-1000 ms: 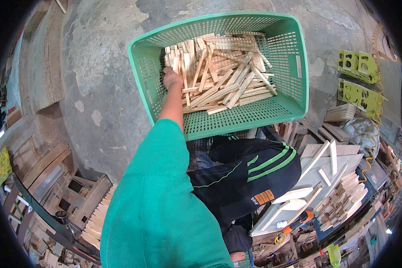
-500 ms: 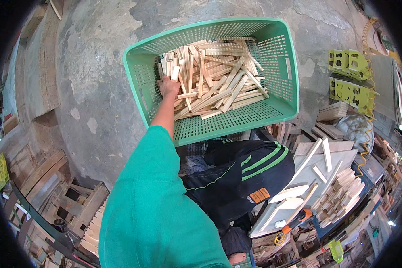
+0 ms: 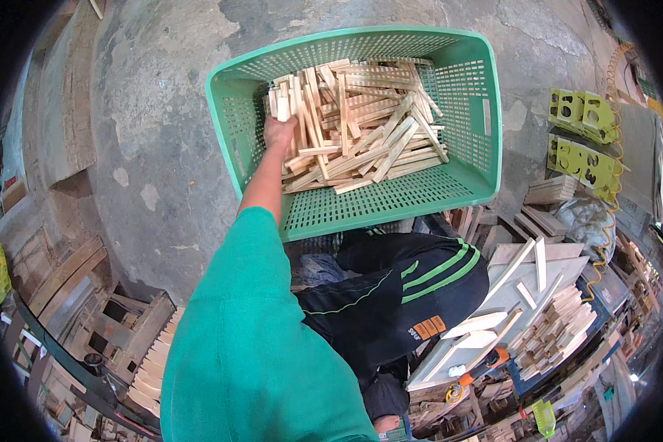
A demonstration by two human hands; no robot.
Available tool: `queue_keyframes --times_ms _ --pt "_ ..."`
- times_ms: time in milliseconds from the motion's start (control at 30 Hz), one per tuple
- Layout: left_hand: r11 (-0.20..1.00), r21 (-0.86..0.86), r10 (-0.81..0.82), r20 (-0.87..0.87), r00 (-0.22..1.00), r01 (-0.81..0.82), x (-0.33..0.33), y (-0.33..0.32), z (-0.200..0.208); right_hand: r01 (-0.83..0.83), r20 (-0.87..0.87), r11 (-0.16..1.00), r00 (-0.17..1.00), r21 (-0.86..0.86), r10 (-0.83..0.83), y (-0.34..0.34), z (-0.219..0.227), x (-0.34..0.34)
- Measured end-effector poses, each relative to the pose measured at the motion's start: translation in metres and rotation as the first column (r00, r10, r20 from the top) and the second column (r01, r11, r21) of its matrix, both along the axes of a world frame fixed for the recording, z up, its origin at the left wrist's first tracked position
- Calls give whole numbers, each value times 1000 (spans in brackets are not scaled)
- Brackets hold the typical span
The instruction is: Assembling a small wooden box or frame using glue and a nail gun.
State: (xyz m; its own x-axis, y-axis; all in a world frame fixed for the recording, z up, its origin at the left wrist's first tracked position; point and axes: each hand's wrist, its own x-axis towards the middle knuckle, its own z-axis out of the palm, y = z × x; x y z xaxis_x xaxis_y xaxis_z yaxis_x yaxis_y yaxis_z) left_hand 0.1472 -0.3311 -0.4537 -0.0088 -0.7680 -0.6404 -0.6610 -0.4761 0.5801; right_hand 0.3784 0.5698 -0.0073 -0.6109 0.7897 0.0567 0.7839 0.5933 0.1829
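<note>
1. Our left hand (image 3: 278,134), inside the basket's (image 3: 449,184) left edge, seems closed on a stick (image 3: 283,109); our right hand is unseen.
2. We judge this a gathering step; next calls for easing the stick clear.

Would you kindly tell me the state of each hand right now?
Left hand: at the wooden strips; its grip is partly hidden, so open or closed cannot be told.
Right hand: not in view.
</note>
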Motion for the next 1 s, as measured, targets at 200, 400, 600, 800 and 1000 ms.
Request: queue_keyframes --times_ms 200,400,600,800,1000 --pt "958 -90 -199 478 856 273 -34 -33 39 54 22 998 998 15 -54 -131 12 -49" --pt "961 -26 -248 369 896 276 -31 -26 20 53 -24 999 998 5 -53 -130 17 -56" --pt "847 -236 -396 320 861 477 -8 -46 -13 11 -80 1000 997 -8 -12 -132 9 -61" --pt "919 -103 -314 388 866 380 9 -27 -9 10 38 1000 999 -2 -10 -20 7 -27" --pt "928 -181 -276 249 928 325 -24 -23 79 174 -176 980 966 -95 -188 -103 3 -40"
